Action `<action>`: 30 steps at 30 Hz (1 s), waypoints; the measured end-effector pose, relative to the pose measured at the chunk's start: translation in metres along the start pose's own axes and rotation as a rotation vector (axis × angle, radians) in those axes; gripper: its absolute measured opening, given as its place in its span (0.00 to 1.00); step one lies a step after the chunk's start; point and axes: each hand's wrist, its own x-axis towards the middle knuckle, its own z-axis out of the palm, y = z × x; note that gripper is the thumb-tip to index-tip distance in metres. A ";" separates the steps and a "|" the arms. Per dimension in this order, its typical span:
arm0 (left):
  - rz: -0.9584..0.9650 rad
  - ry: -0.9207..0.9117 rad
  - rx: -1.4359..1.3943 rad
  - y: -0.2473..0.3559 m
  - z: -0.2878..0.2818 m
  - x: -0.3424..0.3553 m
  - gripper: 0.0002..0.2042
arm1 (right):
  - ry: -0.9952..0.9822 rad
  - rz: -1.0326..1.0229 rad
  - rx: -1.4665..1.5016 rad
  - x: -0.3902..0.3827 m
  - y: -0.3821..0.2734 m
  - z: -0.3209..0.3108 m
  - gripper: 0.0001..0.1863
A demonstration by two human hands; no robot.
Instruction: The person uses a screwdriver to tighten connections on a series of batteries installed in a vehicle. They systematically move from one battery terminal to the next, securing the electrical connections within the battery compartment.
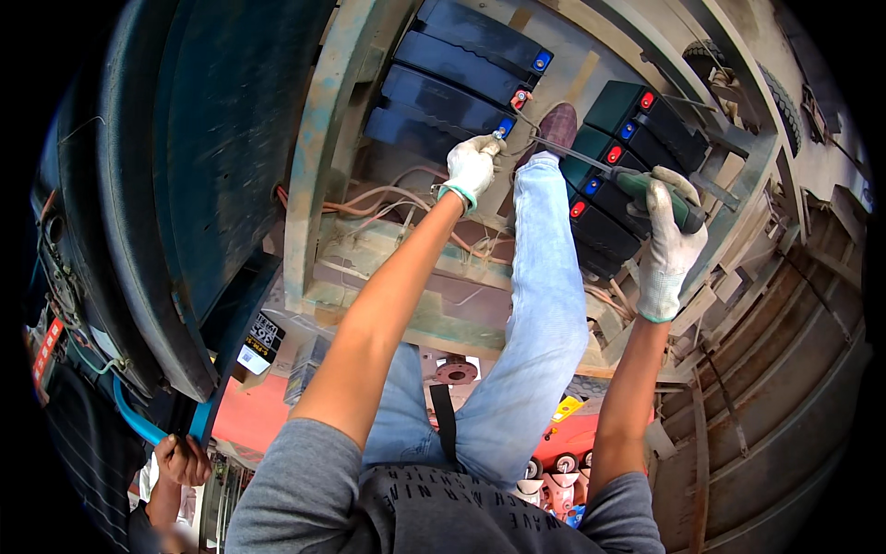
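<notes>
My left hand [471, 169], in a white glove, has its fingers closed on a small metal piece [499, 135] at the blue terminal [508, 124] of a left-hand battery [420, 102]. My gloved right hand [672, 242] grips a screwdriver [646, 187] with a green handle. Its long shaft points left across my shoe toward my left hand; whether the tip touches anything cannot be told. A cable with a copper-coloured end [519, 99] rises to a red terminal just above. More dark batteries [660, 138] with red and blue terminals stand on the right, partly behind my leg.
A metal frame [318, 157] surrounds the batteries, with loose cables [369, 197] along its lower part. A dark padded panel [185, 185] fills the left. At lower left, a co-worker's hand [185, 460] holds a blue edge. Rusty metalwork [766, 415] lies at right.
</notes>
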 end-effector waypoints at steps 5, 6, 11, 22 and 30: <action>0.037 0.052 0.049 -0.019 0.017 0.007 0.08 | -0.042 0.004 0.046 -0.009 0.031 0.002 0.22; 0.049 0.048 0.033 -0.022 0.019 0.009 0.08 | -0.031 0.009 0.070 -0.010 0.037 0.001 0.22; 0.092 0.076 0.032 -0.031 0.020 0.013 0.08 | -0.037 0.014 0.081 -0.011 0.055 -0.002 0.20; 0.049 0.045 -0.044 -0.032 0.020 0.015 0.08 | -0.012 0.057 0.118 -0.008 0.063 -0.002 0.20; 0.128 0.067 0.096 -0.033 0.020 0.014 0.09 | -0.266 -0.112 -0.259 -0.010 0.036 -0.002 0.15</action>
